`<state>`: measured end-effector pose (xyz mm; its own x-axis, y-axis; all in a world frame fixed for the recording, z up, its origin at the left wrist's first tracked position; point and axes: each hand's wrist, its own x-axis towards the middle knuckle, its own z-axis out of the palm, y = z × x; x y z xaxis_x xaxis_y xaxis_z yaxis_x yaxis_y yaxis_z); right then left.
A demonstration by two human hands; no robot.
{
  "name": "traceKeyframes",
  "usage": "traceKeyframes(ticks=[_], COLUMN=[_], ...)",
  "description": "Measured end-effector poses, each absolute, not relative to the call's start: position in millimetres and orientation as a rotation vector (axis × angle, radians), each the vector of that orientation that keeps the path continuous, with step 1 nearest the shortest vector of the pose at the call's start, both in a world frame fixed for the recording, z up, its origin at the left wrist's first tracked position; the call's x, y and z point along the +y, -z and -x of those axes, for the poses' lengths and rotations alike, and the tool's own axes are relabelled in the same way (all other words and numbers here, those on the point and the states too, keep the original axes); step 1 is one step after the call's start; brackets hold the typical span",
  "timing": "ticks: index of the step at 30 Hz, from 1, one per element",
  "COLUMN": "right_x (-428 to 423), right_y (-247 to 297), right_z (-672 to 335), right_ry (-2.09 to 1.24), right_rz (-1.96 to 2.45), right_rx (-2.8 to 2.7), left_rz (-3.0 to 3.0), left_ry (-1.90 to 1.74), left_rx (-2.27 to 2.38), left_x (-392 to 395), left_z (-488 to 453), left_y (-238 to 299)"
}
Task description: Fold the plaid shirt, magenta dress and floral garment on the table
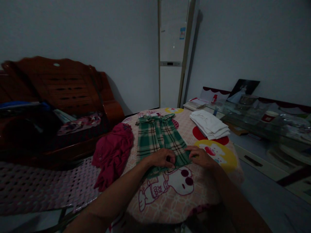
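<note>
A green plaid shirt [161, 134] with black and cream lines lies on the cloth-covered table in front of me, its collar end pointing away. Over its near end rests my left hand [161, 158], fingers curled toward the thumb and closed on the fabric. At the near right corner my right hand [201, 156] grips the shirt's edge between thumb and fingers. Left of the shirt is a crumpled magenta garment [114, 150]. A folded white garment [209, 124] lies beyond my right hand.
The patterned tablecloth [204, 194] covers the table. A wooden bench [70, 85] and a woven seat [48, 186] are to the left. On the right, a glass-topped table [255, 113] carries a paper cup [269, 116]. A tall white air conditioner [171, 48] stands in the corner.
</note>
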<state>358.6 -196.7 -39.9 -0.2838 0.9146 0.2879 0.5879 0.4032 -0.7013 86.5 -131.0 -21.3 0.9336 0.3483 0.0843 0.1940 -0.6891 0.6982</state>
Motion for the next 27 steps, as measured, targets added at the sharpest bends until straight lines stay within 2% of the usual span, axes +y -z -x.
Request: traceKeyframes(ticks=[7,14,20,23,27], right_x=[-186.8,-184.6,-195.9,-200.6,-201.5], right_y=[50.8,55.0,34.8,32.1,37.6], right_z=[-348.4,-352.2,-345.0,-343.5,-342.0], right_ry=[-0.446,-0.311,-0.473,-0.553,-0.465], right_rz=[1.202,1.297,1.223,1.15,1.074], right_rx=[-2.004,-1.992,-2.06,-2.242,-2.408], left_rz=[-2.507,-2.707,-2.631,-2.583,-2.696], left_ry=[-0.496,-0.313,-0.345,-0.199,0.075], left_rx=[0.542,0.805,0.837,0.874,0.853], left_x=[-123.1,-113.0,-119.6,-130.7,-157.2], left_z=[-84.0,-76.0,-70.4,-60.7,-51.0], left_y=[30.1,46.3,10.5,-11.8,-18.8])
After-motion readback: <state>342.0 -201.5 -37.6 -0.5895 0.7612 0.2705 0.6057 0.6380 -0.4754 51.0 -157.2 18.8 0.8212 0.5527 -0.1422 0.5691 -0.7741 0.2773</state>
